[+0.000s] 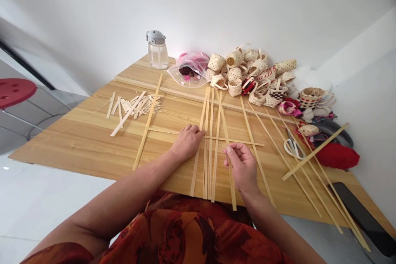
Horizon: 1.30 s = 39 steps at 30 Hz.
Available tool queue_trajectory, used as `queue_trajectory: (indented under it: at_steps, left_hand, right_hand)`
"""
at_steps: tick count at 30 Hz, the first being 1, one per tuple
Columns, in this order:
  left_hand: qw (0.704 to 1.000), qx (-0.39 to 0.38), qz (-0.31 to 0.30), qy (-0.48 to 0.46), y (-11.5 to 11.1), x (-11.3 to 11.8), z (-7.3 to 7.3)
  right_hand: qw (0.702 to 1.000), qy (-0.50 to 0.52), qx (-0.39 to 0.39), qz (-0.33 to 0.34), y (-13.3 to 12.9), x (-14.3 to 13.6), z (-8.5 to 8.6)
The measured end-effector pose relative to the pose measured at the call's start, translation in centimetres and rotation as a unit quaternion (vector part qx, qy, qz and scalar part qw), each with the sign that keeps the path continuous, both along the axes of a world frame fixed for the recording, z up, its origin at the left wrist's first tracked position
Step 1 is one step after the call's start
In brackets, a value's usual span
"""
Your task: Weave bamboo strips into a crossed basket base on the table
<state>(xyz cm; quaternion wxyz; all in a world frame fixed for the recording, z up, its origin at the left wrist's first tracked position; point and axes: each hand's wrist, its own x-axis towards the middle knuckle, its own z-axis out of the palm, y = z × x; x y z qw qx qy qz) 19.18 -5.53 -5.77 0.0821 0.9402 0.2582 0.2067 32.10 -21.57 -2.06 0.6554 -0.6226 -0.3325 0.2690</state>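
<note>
In the head view, the left hand (187,142) rests, fingers bent, over the crosswise strip (243,142), at the middle of the table (173,154); whether it grips is unclear. The right hand (243,167) pinches a lengthwise strip (234,198) at the near middle between thumb and fingers. Small baskets (235,73) crowd the far right, scissors (293,148) lie nearer, and short offcuts (140,105) lie left.

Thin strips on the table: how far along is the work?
It looks early. Several lengthwise strips already lie crossed with one crosswise strip. The left hand rests near the crossings; the right hand pinches another strip. Long strips at the right lie clear of the crosswise one, seemingly unused.
</note>
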Motion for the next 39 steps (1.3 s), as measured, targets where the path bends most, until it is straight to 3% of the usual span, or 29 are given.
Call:
queue_trajectory:
  at_steps: [4,11,17,39]
  left_hand:
    - [1.000,-0.002,0.001,0.020,-0.2,-0.1,0.4]
    - [1.000,-0.012,-0.008,0.013,0.0,-0.2,0.6]
    - [1.000,-0.012,-0.024,-0.012,0.3,-0.3,0.5]
    - [0.998,0.021,-0.050,0.010,0.5,-0.3,0.8]
  right_hand:
    - [1.000,-0.013,0.012,0.009,0.6,-0.2,0.0]
    - [0.999,-0.004,0.000,0.032,1.6,-0.4,-1.5]
    - [0.998,-0.014,-0.032,0.047,1.9,-1.1,-1.2]
    - [0.999,-0.010,-0.037,0.013,3.0,-1.5,-2.2]
